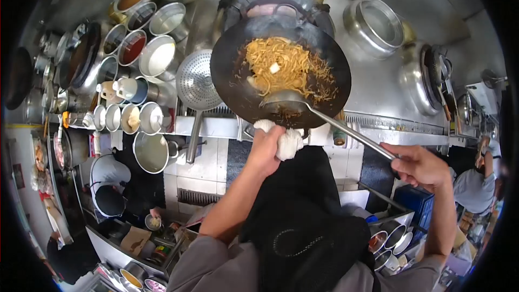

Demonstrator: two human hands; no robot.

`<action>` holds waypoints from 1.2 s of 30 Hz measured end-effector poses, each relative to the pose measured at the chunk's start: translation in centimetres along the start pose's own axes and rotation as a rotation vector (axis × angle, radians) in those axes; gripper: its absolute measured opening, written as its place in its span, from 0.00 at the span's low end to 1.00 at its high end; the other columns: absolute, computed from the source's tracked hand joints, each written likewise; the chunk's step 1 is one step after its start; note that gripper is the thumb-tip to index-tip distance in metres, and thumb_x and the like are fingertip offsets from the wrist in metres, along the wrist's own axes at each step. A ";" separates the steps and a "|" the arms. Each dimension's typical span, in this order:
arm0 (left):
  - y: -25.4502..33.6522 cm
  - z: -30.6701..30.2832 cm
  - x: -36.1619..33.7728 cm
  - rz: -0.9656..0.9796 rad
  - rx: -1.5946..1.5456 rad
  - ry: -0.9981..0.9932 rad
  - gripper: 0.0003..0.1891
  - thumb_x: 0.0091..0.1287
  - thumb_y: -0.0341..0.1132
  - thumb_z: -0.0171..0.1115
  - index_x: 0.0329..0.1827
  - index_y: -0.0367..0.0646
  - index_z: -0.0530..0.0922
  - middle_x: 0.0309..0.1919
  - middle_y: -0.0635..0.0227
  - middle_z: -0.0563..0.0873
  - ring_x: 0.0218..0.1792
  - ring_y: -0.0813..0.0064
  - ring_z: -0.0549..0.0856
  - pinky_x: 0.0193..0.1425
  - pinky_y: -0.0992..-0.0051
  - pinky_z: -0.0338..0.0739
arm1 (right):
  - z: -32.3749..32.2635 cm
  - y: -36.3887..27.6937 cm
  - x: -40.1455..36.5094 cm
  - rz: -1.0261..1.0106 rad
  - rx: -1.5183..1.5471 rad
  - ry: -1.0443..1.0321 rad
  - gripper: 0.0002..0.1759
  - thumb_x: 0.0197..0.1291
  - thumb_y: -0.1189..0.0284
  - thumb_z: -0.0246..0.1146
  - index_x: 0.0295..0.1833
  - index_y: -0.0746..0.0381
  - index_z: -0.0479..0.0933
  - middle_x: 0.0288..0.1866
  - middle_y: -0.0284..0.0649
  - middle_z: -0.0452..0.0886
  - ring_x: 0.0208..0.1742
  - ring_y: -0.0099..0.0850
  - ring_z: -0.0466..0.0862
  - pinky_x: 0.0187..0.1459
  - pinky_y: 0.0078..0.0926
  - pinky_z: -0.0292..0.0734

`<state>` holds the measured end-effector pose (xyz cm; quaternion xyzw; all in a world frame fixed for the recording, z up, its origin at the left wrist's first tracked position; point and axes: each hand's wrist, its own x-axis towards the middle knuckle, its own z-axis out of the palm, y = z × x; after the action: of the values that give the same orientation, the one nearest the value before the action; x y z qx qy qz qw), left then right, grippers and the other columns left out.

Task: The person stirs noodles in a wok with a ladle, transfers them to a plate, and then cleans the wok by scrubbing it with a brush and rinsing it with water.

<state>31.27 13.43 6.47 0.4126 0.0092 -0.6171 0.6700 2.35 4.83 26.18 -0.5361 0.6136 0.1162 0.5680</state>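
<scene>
A large black wok sits tilted on the stove, full of browned noodle-like strips with a small pale block on top. My left hand is closed on a folded white cloth at the wok's near edge; the handle or rim under it is hidden. My right hand grips the end of a long metal ladle. The ladle's bowl rests inside the wok, against the near side of the food.
Left of the wok lies a perforated strainer, its handle jutting over the counter edge. Beyond it stand several metal pots of sauces and seasonings. Stacked steel pots are at right. Other people work at lower left and far right.
</scene>
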 end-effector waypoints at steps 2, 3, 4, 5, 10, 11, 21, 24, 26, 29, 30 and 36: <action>1.8 0.4 1.0 -0.215 0.017 -0.007 0.11 0.68 0.29 0.57 0.50 0.33 0.77 0.40 0.56 0.87 0.40 0.62 0.89 0.46 0.62 0.85 | -0.6 -0.7 0.1 -0.032 -0.141 0.018 0.28 0.70 0.71 0.60 0.75 0.52 0.70 0.25 0.27 0.72 0.16 0.14 0.66 0.16 0.16 0.64; 1.3 -0.3 4.4 -0.153 0.005 -0.098 0.11 0.69 0.30 0.58 0.49 0.33 0.77 0.38 0.57 0.86 0.39 0.62 0.89 0.46 0.63 0.85 | 0.1 -2.4 2.0 -0.034 -0.262 0.061 0.28 0.70 0.71 0.60 0.75 0.53 0.69 0.29 0.33 0.78 0.20 0.19 0.73 0.21 0.19 0.71; -0.1 -1.6 7.1 -0.091 -0.004 -0.194 0.10 0.69 0.31 0.58 0.47 0.32 0.76 0.35 0.57 0.86 0.37 0.62 0.88 0.45 0.63 0.85 | 1.4 -3.3 3.8 -0.040 -0.380 0.109 0.28 0.70 0.70 0.60 0.75 0.54 0.69 0.33 0.38 0.84 0.23 0.23 0.80 0.26 0.22 0.78; -1.9 -1.6 6.9 -0.037 0.027 -0.062 0.10 0.69 0.31 0.58 0.47 0.34 0.75 0.36 0.58 0.85 0.36 0.64 0.87 0.43 0.62 0.85 | 2.5 -1.0 7.1 -0.246 -0.448 0.201 0.28 0.70 0.70 0.60 0.75 0.55 0.68 0.41 0.45 0.85 0.32 0.29 0.84 0.36 0.27 0.80; -10.2 -12.6 5.6 -0.143 0.324 -0.143 0.22 0.68 0.24 0.56 0.65 0.39 0.68 0.52 0.59 0.82 0.51 0.65 0.86 0.54 0.62 0.84 | 7.9 7.0 14.0 -0.642 -0.415 0.452 0.29 0.70 0.69 0.61 0.76 0.53 0.67 0.52 0.55 0.86 0.43 0.38 0.88 0.50 0.34 0.79; -8.5 -10.9 3.9 -0.073 0.289 -0.154 0.21 0.68 0.23 0.56 0.64 0.38 0.69 0.51 0.59 0.83 0.51 0.65 0.86 0.54 0.61 0.84 | 7.4 6.0 12.5 -0.654 -0.412 0.465 0.29 0.70 0.69 0.61 0.76 0.53 0.67 0.52 0.55 0.86 0.43 0.38 0.88 0.50 0.34 0.79; 0.5 -2.2 0.5 0.007 0.096 -0.034 0.07 0.69 0.27 0.56 0.48 0.36 0.76 0.40 0.57 0.85 0.41 0.62 0.88 0.44 0.60 0.86 | 1.0 -1.8 -1.3 0.008 -0.242 -0.017 0.27 0.73 0.66 0.60 0.76 0.50 0.68 0.22 0.28 0.72 0.19 0.16 0.69 0.20 0.19 0.67; 1.8 -1.7 4.4 -0.137 0.034 -0.102 0.09 0.69 0.27 0.55 0.45 0.29 0.76 0.37 0.56 0.86 0.37 0.61 0.89 0.45 0.61 0.87 | 1.5 -3.4 0.8 -0.125 -0.482 0.097 0.27 0.72 0.67 0.60 0.76 0.48 0.69 0.21 0.31 0.72 0.18 0.17 0.70 0.20 0.21 0.68; 0.7 -0.8 7.6 -0.079 0.062 -0.084 0.06 0.69 0.29 0.56 0.42 0.35 0.78 0.33 0.59 0.85 0.33 0.64 0.88 0.39 0.66 0.84 | 3.0 -2.7 6.6 -0.270 -0.586 0.236 0.29 0.70 0.67 0.60 0.75 0.51 0.68 0.27 0.47 0.81 0.20 0.36 0.80 0.31 0.34 0.77; -7.7 -7.3 7.8 0.060 0.138 -0.049 0.16 0.66 0.30 0.61 0.56 0.40 0.74 0.47 0.62 0.84 0.45 0.67 0.86 0.47 0.64 0.84 | 5.5 2.5 15.4 -0.520 -0.513 0.496 0.28 0.69 0.68 0.60 0.74 0.53 0.69 0.44 0.62 0.83 0.48 0.60 0.83 0.51 0.48 0.77; -9.7 -11.2 7.8 -0.036 0.231 -0.082 0.21 0.65 0.28 0.61 0.61 0.41 0.70 0.52 0.62 0.82 0.51 0.67 0.85 0.50 0.63 0.84 | 6.7 2.2 14.6 -0.410 -0.454 0.504 0.28 0.68 0.68 0.61 0.73 0.53 0.70 0.45 0.63 0.83 0.49 0.59 0.83 0.52 0.49 0.77; -2.9 -5.1 4.1 -0.142 0.190 0.049 0.13 0.66 0.25 0.59 0.52 0.34 0.76 0.42 0.61 0.85 0.39 0.65 0.87 0.44 0.63 0.85 | 4.5 3.7 7.5 -0.370 -0.368 0.145 0.29 0.70 0.68 0.62 0.75 0.51 0.68 0.44 0.53 0.87 0.37 0.42 0.87 0.44 0.38 0.79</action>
<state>32.32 13.25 -0.59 0.4874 -0.0038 -0.6510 0.5819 3.63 5.77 16.84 -0.7402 0.5128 0.0814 0.4271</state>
